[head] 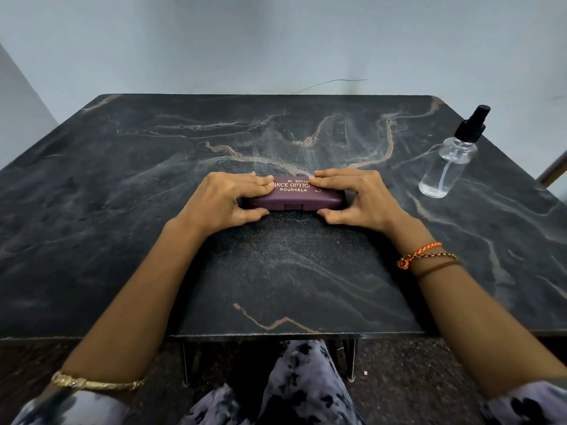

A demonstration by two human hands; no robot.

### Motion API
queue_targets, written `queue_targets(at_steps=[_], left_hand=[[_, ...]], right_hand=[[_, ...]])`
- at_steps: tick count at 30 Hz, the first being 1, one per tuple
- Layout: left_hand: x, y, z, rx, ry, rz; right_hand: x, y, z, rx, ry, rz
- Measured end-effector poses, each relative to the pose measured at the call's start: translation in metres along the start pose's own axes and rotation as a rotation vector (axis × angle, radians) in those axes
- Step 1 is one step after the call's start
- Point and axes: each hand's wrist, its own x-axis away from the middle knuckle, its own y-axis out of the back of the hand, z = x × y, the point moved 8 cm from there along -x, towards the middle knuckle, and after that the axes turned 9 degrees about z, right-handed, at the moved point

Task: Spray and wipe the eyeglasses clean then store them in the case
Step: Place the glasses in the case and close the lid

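A closed maroon eyeglass case point(294, 198) with gold lettering lies flat at the middle of the dark marble table point(122, 185). My left hand point(224, 200) grips its left end, fingers over the lid and thumb at the front edge. My right hand point(359, 199) holds the right end the same way. The eyeglasses are not visible. No cloth shows either.
A clear spray bottle point(451, 161) with a black pump top stands upright near the table's right edge. A pale wall point(276, 41) rises behind the table. My patterned clothing point(306, 384) and the table legs show below the front edge.
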Motion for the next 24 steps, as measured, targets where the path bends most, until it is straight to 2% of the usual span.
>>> queue_targets(at_steps=[6,13,16,20,24], left_hand=[[0.002,0.002,0.009,-0.034,0.110,-0.026],[0.002,-0.006,0.023,0.110,0.229,0.039],[0.001,-0.003,0.020,0.154,0.208,-0.020],[-0.012,0.018,0.006,0.104,0.174,-0.241],[-0.042,0.021,0.010,-0.084,0.302,-0.209]], right_hand=[[-0.003,-0.008,-0.007,-0.075,-0.059,0.055],[-0.002,-0.012,-0.012,-0.125,-0.109,0.071],[0.000,-0.004,-0.006,-0.142,-0.088,-0.033],[-0.007,0.016,-0.007,-0.221,-0.107,-0.260],[-0.018,0.035,-0.012,-0.059,-0.234,-0.460]])
